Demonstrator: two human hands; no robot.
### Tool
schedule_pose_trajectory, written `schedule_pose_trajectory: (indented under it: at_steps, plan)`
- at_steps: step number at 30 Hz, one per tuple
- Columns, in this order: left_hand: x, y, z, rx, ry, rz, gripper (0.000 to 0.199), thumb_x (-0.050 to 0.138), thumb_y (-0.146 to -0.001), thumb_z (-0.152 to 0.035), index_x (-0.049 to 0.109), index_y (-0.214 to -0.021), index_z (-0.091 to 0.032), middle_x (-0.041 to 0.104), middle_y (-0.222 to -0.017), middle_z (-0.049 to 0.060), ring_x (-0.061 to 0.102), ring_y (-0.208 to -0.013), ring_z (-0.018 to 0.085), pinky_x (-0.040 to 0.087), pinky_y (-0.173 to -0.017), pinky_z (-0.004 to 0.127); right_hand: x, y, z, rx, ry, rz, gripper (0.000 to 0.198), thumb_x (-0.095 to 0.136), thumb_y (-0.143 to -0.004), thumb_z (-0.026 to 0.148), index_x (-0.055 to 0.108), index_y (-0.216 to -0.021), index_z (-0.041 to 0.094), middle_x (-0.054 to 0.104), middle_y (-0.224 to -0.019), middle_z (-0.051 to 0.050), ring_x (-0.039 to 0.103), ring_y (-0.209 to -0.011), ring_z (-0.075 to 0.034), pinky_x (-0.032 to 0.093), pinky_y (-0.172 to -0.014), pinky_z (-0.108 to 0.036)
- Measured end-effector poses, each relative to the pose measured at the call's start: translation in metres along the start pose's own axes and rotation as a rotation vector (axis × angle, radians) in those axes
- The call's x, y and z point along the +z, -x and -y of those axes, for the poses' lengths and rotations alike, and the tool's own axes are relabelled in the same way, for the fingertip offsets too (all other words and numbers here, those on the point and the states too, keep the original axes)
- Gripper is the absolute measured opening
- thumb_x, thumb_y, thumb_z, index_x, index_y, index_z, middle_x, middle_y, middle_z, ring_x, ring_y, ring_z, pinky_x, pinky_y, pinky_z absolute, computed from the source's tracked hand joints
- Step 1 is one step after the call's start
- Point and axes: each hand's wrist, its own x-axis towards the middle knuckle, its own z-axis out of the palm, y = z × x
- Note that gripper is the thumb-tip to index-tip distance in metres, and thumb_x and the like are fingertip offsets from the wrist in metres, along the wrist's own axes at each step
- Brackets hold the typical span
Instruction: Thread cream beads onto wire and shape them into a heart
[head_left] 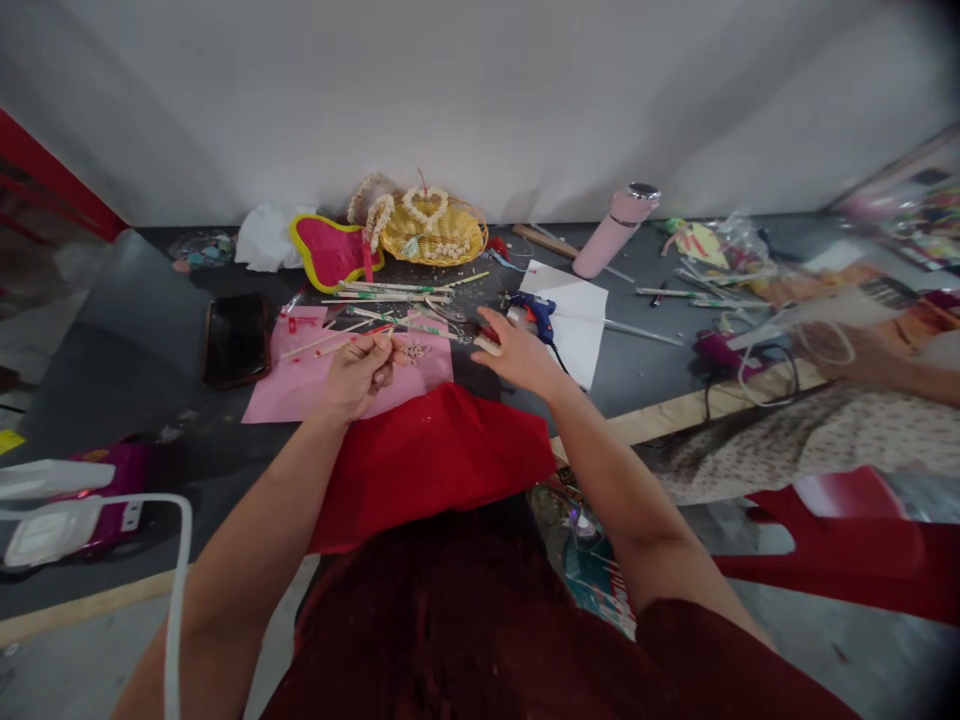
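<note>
My left hand is closed in a pinch on a small beaded star-shaped ornament, which sticks out to the right of the fingertips. Just across from it, my right hand curls around a red-handled tool that looks like small pliers, its metal tip pointing left. Its fingers partly hide the tool. Beneath the left hand lies a pink sheet with several thin paper-wrapped sticks. Red cloth covers my lap. Close to the right hand, a blue glue gun rests on white paper.
A yellow basket with beaded pieces stands at the back, beside a pink-and-yellow shape. To its right is a pink bottle. A phone lies left. A white cable hangs nearby; a co-worker's arm is at right.
</note>
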Motion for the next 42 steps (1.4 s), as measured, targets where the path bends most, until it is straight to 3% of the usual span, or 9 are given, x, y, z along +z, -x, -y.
schedule_pose_trajectory:
  at_steps: [5, 10, 13, 16, 18, 22, 29, 39, 42]
  plan:
    - [0.004, -0.001, 0.013, 0.042, -0.13, 0.084, 0.027, 0.07, -0.079, -0.037, 0.064, -0.092, -0.014, 0.069, -0.075, 0.004, 0.036, -0.043, 0.002, 0.029, -0.043, 0.018, 0.015, -0.023, 0.016, 0.146, 0.187, -0.022, 0.059, 0.06, -0.086, 0.053, 0.048, -0.134, 0.02, 0.059, -0.123, -0.016, 0.057, -0.111, -0.033, 0.048, -0.087, -0.045]
    - [0.002, 0.001, 0.015, 0.051, -0.28, 0.123, 0.026, 0.065, -0.083, -0.037, 0.06, -0.096, -0.015, 0.07, -0.085, 0.006, 0.039, -0.045, 0.003, 0.028, -0.042, 0.018, 0.015, -0.03, 0.039, 0.189, 0.213, -0.161, 0.041, 0.04, -0.097, 0.047, 0.063, -0.11, 0.016, 0.061, -0.117, -0.019, 0.051, -0.115, -0.033, 0.044, -0.09, -0.046]
    - [0.001, 0.002, 0.017, 0.066, -0.385, 0.113, 0.024, 0.064, -0.083, -0.038, 0.061, -0.093, -0.016, 0.069, -0.082, 0.004, 0.04, -0.046, 0.005, 0.029, -0.044, 0.019, 0.015, -0.031, 0.054, 0.062, -0.091, -0.152, 0.044, 0.03, -0.101, 0.045, 0.063, -0.095, 0.017, 0.067, -0.097, -0.012, 0.059, -0.094, -0.022, 0.044, -0.081, -0.034]
    - [0.002, 0.002, 0.017, 0.11, -0.559, 0.058, 0.019, 0.062, -0.083, -0.035, 0.064, -0.088, -0.017, 0.069, -0.078, 0.003, 0.048, -0.053, 0.008, 0.036, -0.05, 0.02, 0.025, -0.028, 0.061, -0.053, -0.508, 0.024, 0.057, 0.024, -0.099, 0.057, 0.059, -0.08, 0.017, 0.062, -0.071, -0.003, 0.056, -0.067, -0.013, 0.04, -0.066, -0.025]
    - [0.002, 0.003, 0.017, 0.173, -0.697, 0.041, 0.013, 0.06, -0.084, -0.03, 0.066, -0.087, -0.018, 0.07, -0.081, 0.003, 0.057, -0.065, 0.012, 0.043, -0.061, 0.021, 0.034, -0.026, 0.062, -0.09, -0.662, 0.115, 0.06, 0.027, -0.096, 0.063, 0.057, -0.075, 0.017, 0.058, -0.064, 0.0, 0.053, -0.06, -0.01, 0.037, -0.06, -0.023]
    - [0.004, 0.003, 0.016, 0.264, -0.906, 0.068, 0.014, 0.054, -0.087, -0.023, 0.067, -0.092, -0.021, 0.072, -0.09, 0.003, 0.065, -0.086, 0.017, 0.047, -0.079, 0.026, 0.04, -0.022, 0.06, -0.146, -0.716, 0.179, 0.054, 0.034, -0.096, 0.059, 0.056, -0.071, 0.017, 0.056, -0.061, 0.001, 0.051, -0.059, -0.01, 0.035, -0.059, -0.023]
    - [0.005, 0.006, 0.012, 0.305, -1.132, 0.028, 0.015, 0.052, -0.087, -0.018, 0.066, -0.093, -0.023, 0.072, -0.093, 0.004, 0.066, -0.086, 0.019, 0.044, -0.073, 0.025, 0.042, -0.022, 0.065, -0.165, -0.898, 0.195, 0.045, 0.037, -0.098, 0.049, 0.052, -0.07, 0.017, 0.052, -0.061, 0.002, 0.048, -0.058, -0.009, 0.035, -0.058, -0.023]
    - [0.01, 0.013, 0.014, 0.432, -1.07, -0.149, 0.014, 0.051, -0.09, -0.02, 0.065, -0.091, -0.022, 0.072, -0.087, 0.002, 0.066, -0.079, 0.015, 0.047, -0.073, 0.024, 0.05, -0.019, 0.077, -0.165, -1.379, 0.251, 0.045, 0.044, -0.093, 0.059, 0.044, -0.069, 0.021, 0.039, -0.055, 0.007, 0.033, -0.048, -0.008, 0.029, -0.048, -0.022]
    - [0.007, 0.01, 0.017, 0.509, -1.061, -0.209, 0.014, 0.051, -0.092, -0.025, 0.064, -0.092, -0.021, 0.072, -0.083, 0.001, 0.065, -0.075, 0.013, 0.048, -0.071, 0.023, 0.049, -0.022, 0.074, -0.161, -1.333, 0.156, 0.045, 0.04, -0.093, 0.06, 0.044, -0.07, 0.022, 0.041, -0.056, 0.006, 0.035, -0.048, -0.009, 0.031, -0.05, -0.023]
